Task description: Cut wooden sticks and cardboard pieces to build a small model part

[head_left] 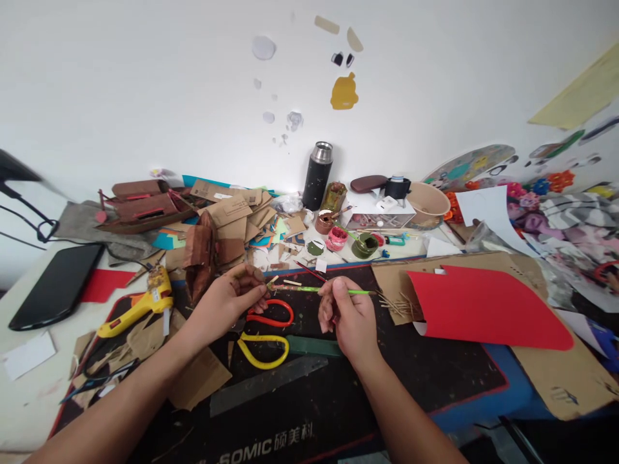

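Note:
A thin paintbrush [309, 289] with a bright green handle and a brown-stained left part lies level between my two hands. My right hand [352, 316] grips it by the green handle, thumb on top and fingers curled. Thumb and fingers of my left hand [242, 293] are pinched at the brush's left end; a tiny pale piece shows by the fingertips, but what they hold is unclear. Below the hands are scissors with a red handle loop [273, 321] and a yellow handle loop [264, 362]. A dark green strip [314, 347] lies beside them on the black mat [411, 380].
Open paint jars in brown [325, 223], pink [336, 239] and green [364, 245] stand behind the hands. A yellow glue gun [140, 306] and a brown cardboard model [199, 258] sit left, red paper [488, 309] right. A black flask [318, 177] stands near the wall.

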Action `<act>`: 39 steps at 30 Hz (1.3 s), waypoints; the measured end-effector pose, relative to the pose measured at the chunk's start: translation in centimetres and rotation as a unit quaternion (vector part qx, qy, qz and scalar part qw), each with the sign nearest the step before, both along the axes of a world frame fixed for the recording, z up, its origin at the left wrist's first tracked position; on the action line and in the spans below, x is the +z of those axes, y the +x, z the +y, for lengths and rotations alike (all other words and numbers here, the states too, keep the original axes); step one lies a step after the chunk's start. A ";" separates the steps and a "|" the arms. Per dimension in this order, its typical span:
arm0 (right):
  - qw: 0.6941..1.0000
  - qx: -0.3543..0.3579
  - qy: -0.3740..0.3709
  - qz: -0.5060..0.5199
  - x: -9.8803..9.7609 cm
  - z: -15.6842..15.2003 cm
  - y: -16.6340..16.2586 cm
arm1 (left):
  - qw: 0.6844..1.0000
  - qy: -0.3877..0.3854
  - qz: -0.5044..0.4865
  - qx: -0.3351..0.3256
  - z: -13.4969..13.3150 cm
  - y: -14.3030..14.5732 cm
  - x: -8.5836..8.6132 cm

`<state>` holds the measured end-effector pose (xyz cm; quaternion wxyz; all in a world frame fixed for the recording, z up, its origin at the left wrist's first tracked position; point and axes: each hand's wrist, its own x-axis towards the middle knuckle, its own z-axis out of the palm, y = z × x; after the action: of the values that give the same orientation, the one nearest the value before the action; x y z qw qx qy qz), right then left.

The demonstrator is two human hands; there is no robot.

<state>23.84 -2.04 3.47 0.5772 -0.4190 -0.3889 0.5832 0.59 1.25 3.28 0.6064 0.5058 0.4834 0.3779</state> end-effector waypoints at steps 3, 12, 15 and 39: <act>1.000 -0.027 0.001 -0.005 0.0 0.3 0.3 | 1.000 0.003 0.006 -0.005 -0.1 0.1 0.1; 1.000 -0.024 -0.003 0.002 -0.3 0.1 0.5 | 1.000 -0.008 0.003 -0.011 -0.1 0.3 0.2; 1.000 -0.022 -0.007 -0.008 -0.2 0.2 0.3 | 1.000 -0.008 0.003 -0.013 -0.2 0.4 0.1; 0.999 -0.034 -0.014 0.007 -0.3 0.6 0.5 | 0.999 -0.033 0.003 -0.002 -0.2 0.6 0.0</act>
<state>24.39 -1.41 3.15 0.5937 -0.4359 -0.3624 0.5712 1.18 1.09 3.23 0.6218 0.4878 0.4963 0.3593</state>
